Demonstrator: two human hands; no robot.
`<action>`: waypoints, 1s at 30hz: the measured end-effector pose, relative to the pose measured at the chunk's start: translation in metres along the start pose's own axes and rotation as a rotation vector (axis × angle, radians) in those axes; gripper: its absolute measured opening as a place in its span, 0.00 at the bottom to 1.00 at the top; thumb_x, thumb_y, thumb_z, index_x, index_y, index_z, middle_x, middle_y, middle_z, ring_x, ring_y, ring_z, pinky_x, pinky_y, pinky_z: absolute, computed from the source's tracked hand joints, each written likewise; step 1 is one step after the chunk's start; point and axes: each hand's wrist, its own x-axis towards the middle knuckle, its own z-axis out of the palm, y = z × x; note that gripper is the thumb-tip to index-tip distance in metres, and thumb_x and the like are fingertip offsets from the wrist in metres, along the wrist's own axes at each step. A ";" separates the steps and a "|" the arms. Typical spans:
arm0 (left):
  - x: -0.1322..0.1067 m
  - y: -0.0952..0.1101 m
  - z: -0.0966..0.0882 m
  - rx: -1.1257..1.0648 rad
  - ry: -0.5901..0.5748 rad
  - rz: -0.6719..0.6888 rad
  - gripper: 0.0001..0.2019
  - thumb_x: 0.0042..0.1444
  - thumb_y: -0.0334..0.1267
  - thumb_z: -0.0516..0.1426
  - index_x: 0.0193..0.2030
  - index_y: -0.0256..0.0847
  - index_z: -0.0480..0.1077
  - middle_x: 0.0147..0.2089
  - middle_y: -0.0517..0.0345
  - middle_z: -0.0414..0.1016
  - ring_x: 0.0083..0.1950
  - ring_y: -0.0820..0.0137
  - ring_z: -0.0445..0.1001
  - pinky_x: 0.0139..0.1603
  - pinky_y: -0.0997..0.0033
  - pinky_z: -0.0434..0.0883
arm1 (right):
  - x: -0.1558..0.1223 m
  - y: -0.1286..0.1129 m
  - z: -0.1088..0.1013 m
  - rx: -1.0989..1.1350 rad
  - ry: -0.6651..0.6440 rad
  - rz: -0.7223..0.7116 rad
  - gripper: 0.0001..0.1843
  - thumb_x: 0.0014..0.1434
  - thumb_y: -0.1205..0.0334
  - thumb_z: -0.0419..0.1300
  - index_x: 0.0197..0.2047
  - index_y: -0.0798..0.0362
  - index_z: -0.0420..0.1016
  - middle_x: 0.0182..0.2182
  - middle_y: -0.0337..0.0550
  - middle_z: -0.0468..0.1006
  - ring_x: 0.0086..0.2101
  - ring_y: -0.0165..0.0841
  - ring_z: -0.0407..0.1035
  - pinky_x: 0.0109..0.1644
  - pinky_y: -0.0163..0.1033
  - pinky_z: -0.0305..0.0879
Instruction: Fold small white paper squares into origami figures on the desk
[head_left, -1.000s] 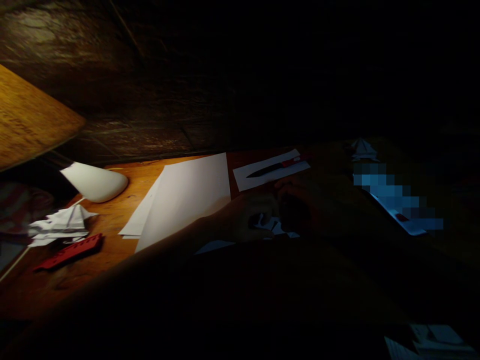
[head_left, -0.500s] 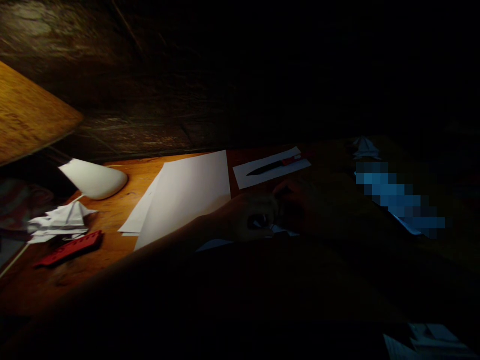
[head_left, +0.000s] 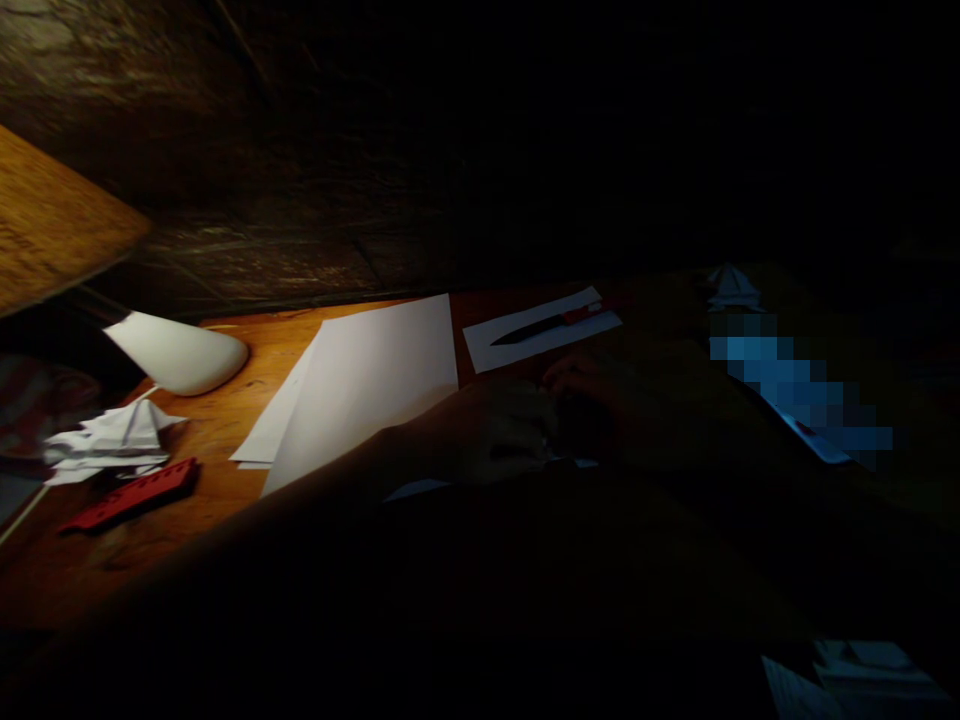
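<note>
Leaned over a dim wooden counter (head_left: 225,430) with large white sheets (head_left: 375,380).
Rested left hand (head_left: 495,435) and right hand (head_left: 600,395) side by side over a small paper piece (head_left: 418,489) beside the sheets; could not tell either grip in shadow.

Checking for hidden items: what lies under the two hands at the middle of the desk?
Edges of white paper poke out beneath the left hand and right hand. The rest of it is covered by the hands and lost in shadow.

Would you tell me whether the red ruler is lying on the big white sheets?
No, the red ruler lies on the bare wooden table, well left of the white sheets.
</note>
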 end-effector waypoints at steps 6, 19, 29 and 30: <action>0.001 0.001 0.000 -0.003 -0.015 0.025 0.06 0.68 0.32 0.57 0.45 0.41 0.77 0.51 0.49 0.81 0.55 0.63 0.77 0.57 0.58 0.74 | 0.001 0.009 -0.002 0.080 -0.030 -0.043 0.27 0.53 0.56 0.72 0.55 0.47 0.72 0.58 0.48 0.72 0.58 0.46 0.66 0.61 0.53 0.64; 0.006 0.006 -0.011 0.073 -0.178 -0.004 0.04 0.64 0.33 0.59 0.40 0.39 0.77 0.45 0.50 0.78 0.50 0.60 0.75 0.54 0.58 0.72 | 0.002 0.000 0.009 -0.028 -0.001 0.059 0.38 0.51 0.49 0.71 0.62 0.48 0.67 0.64 0.52 0.66 0.62 0.51 0.62 0.64 0.60 0.62; -0.001 0.002 -0.014 -0.037 -0.147 0.002 0.14 0.62 0.27 0.59 0.52 0.44 0.78 0.50 0.51 0.81 0.57 0.60 0.76 0.60 0.57 0.72 | 0.000 -0.004 0.001 -0.038 -0.072 0.081 0.42 0.53 0.51 0.70 0.67 0.48 0.62 0.67 0.53 0.62 0.64 0.51 0.60 0.66 0.61 0.61; -0.001 0.001 -0.013 -0.042 -0.145 0.003 0.14 0.62 0.27 0.59 0.52 0.43 0.78 0.50 0.51 0.81 0.57 0.60 0.76 0.60 0.57 0.72 | -0.001 -0.004 0.002 -0.042 -0.067 0.075 0.41 0.53 0.52 0.70 0.67 0.48 0.62 0.67 0.53 0.63 0.64 0.51 0.60 0.65 0.61 0.61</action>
